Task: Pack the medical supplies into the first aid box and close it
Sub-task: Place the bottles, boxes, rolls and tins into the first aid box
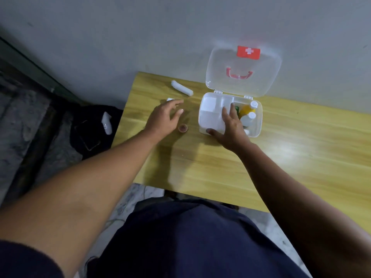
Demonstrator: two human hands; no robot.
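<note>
While the box (pixel 255 125) is sitting lid-up on the table (pixel 200 167), the right hand (pixel 230 125) is resting spread across its tray (pixel 210 115); the left hand (pixel 164 119) is hovering loose-fingered, grasping nothing, beside a small white item (pixel 170 99).

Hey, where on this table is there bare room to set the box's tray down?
The wooden table is bare right of the first aid box and along the near edge. It is crowded left of the box: the left hand, white roll, small white item and brown cap.
</note>
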